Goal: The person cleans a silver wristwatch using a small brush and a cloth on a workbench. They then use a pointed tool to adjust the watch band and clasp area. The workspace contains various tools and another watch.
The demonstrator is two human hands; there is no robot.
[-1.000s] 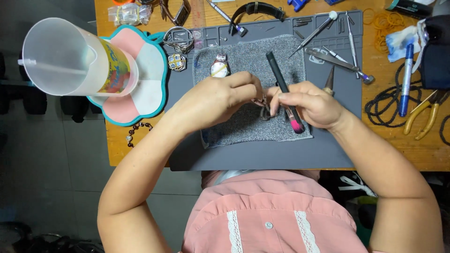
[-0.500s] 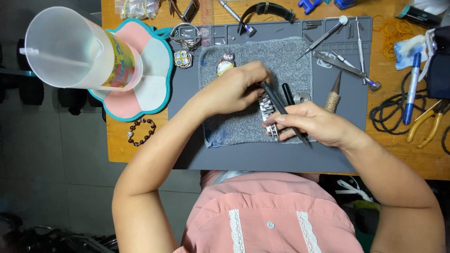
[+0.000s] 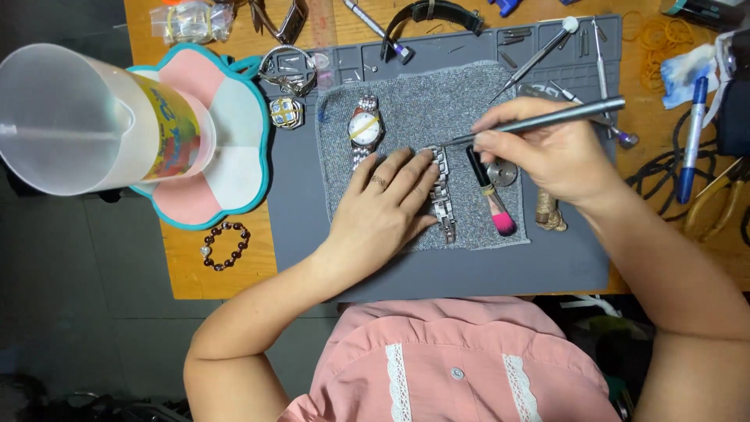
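Grey terry cloth (image 3: 469, 109) covers the middle of our grey work mat (image 3: 562, 266), and on it lies the metal watch bracelet (image 3: 444, 199) we are working on, running from 12 to 6 o'clock. Our left hand (image 3: 387, 207) rests flat on the cloth, fingers spread and straight, the fingertips (image 3: 426, 156) touching the upper links of the bracelet from its 9 o'clock side; this hand grips nothing. Our right hand (image 3: 547, 152) sits at 3 o'clock from the bracelet, its fingers closed in a pinch around a slim grey metal tool (image 3: 562, 116), whose tip points toward 9 o'clock and ends just beside the top of the bracelet. Just at 3 o'clock of the bracelet lies a small brush with a pink tip (image 3: 494, 203), partly under the right hand. A silver wristwatch (image 3: 365, 125) with a pale dial lies at 11 o'clock from the left hand. Off the mat at 9 o'clock stands a clear plastic jug (image 3: 86, 117) on a pink and teal mat (image 3: 234, 176), with 1 dark bead bracelet (image 3: 225, 246) at its 6 o'clock.
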